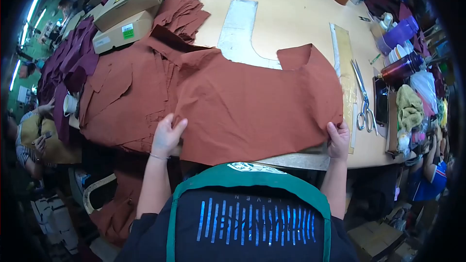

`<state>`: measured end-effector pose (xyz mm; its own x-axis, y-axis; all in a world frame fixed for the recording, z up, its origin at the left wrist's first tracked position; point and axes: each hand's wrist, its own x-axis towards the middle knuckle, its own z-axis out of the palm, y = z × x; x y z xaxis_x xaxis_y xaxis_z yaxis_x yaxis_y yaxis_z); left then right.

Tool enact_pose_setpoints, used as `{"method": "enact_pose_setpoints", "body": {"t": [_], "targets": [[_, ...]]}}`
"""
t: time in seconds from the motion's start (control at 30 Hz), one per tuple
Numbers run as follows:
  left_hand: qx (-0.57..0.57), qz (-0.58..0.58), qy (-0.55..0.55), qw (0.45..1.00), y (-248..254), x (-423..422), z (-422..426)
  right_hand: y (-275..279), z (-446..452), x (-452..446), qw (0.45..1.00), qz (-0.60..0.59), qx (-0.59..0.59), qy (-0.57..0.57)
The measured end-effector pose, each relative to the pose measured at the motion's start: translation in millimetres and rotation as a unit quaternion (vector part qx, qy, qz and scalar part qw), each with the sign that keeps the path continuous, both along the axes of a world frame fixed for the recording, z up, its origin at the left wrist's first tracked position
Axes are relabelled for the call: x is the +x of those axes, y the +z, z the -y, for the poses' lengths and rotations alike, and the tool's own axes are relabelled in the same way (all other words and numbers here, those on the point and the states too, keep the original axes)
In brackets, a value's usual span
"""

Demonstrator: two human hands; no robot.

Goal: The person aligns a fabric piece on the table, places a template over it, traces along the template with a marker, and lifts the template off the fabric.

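While one big red-brown cloth (252, 111) spreads over the table (296, 14), right in front of the person, two hands hold it. The left hand (166, 137) pinches its left edge, and the right hand (339, 139) pinches its right side. If one hand pulls too hard, the cloth could twist, or rub the loose pile (114, 106) on the left and mess it up. Around it are one curved gray plate (238, 26) behind, one pair of scissors (364, 99) on the right, and two stacked cardboard boxes (130, 2) farther left.
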<state>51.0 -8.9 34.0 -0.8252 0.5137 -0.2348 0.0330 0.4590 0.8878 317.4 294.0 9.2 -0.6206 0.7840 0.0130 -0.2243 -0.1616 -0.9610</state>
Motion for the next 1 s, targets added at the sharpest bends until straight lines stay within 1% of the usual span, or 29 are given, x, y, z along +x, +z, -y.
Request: {"method": "enact_pose_setpoints", "body": {"t": [0.03, 0.07, 0.1, 0.13, 0.17, 0.2, 0.23, 0.27, 0.3, 0.33, 0.37, 0.43, 0.47, 0.5, 0.53, 0.57, 0.6, 0.63, 0.67, 0.7, 0.73, 0.77, 0.8, 0.83, 0.87, 0.9, 0.97, 1.0], "targets": [[0.162, 0.087, 0.009, 0.983, 4, -4, -7, 4, -12, -3, 0.998, 0.047, 0.024, -0.032], [0.23, 0.119, -0.008, 0.966, 15, -18, -20, 11, -28, -12, 0.992, 0.095, 0.05, -0.067], [0.297, 0.154, -0.027, 0.942, 30, -39, -40, 44, -40, -33, 0.993, 0.09, 0.038, -0.064], [0.324, 0.191, 0.029, 0.926, 38, -68, -61, 42, -85, -39, 0.997, 0.06, -0.025, -0.032], [0.382, 0.253, 0.026, 0.889, 55, -96, -90, 74, -99, -62, 0.998, 0.009, -0.035, -0.053], [0.408, 0.261, 0.069, 0.872, 96, -99, -120, 106, -112, -75, 0.995, -0.069, -0.068, 0.006], [0.458, 0.299, -0.01, 0.837, 111, -138, -133, 138, -120, -87, 0.993, -0.118, -0.02, -0.011], [0.525, 0.235, 0.032, 0.818, 142, -150, -152, 167, -126, -87, 0.991, -0.131, 0.018, -0.022], [0.584, 0.171, 0.078, 0.79, 175, -153, -161, 194, -126, -88, 0.987, -0.142, 0.033, -0.071], [0.588, 0.08, -0.012, 0.805, 196, -149, -156, 211, -131, -84, 0.98, -0.129, 0.065, -0.139], [0.58, -0.011, -0.099, 0.809, 209, -148, -149, 224, -130, -71, 0.982, -0.084, 0.14, -0.096], [0.578, 0.1, -0.079, 0.806, 223, -167, -125, 226, -131, -52, 0.985, -0.093, 0.138, -0.048], [0.576, 0.067, -0.077, 0.811, 213, -163, -115, 218, -120, -46, 0.982, -0.073, 0.15, -0.088], [0.562, 0.024, -0.107, 0.82, 197, -137, -113, 210, -102, -41, 0.977, -0.054, 0.161, -0.128], [0.581, 0.063, -0.037, 0.811, 181, -119, -107, 193, -103, -30, 0.982, -0.027, 0.153, -0.106], [0.541, 0.028, 0.051, 0.839, 165, -94, -110, 174, -98, -26, 0.988, -0.042, 0.122, -0.08], [0.531, 0.078, 0.071, 0.841, 140, -87, -104, 155, -93, -20, 0.982, 0.009, 0.134, -0.133], [0.488, 0.103, 0.094, 0.861, 124, -68, -100, 137, -82, -20, 0.979, 0.036, 0.113, -0.164], [0.453, 0.158, 0.08, 0.874, 91, -76, -90, 116, -80, -12, 0.994, 0.018, 0.065, -0.082], [0.441, 0.242, 0.099, 0.859, 63, -73, -83, 90, -82, -4, 0.995, 0.054, 0.029, -0.079], [0.414, 0.317, 0.087, 0.849, 46, -64, -78, 63, -79, 2, 0.993, 0.093, 0.011, -0.075], [0.407, 0.358, 0.096, 0.835, 9, -70, -71, 52, -62, 3, 0.99, 0.113, -0.022, -0.085], [0.387, 0.36, 0.094, 0.844, 8, -53, -69, 33, -55, 10, 0.992, 0.1, -0.042, -0.066], [0.369, 0.368, 0.105, 0.847, -7, -48, -63, 25, -48, 16, 0.986, 0.14, -0.07, -0.061], [0.338, 0.356, 0.094, 0.866, -18, -43, -57, 18, -37, 20, 0.987, 0.127, -0.073, -0.068], [0.305, 0.345, 0.084, 0.884, -24, -38, -51, 10, -33, 29, 0.982, 0.168, -0.042, -0.072], [0.281, 0.377, 0.088, 0.878, -21, -27, -42, -8, -29, 44, 0.965, 0.248, 0.017, -0.08], [0.268, 0.394, 0.09, 0.875, -19, -23, -37, -5, -26, 46, 0.97, 0.226, -0.011, -0.088]]}}
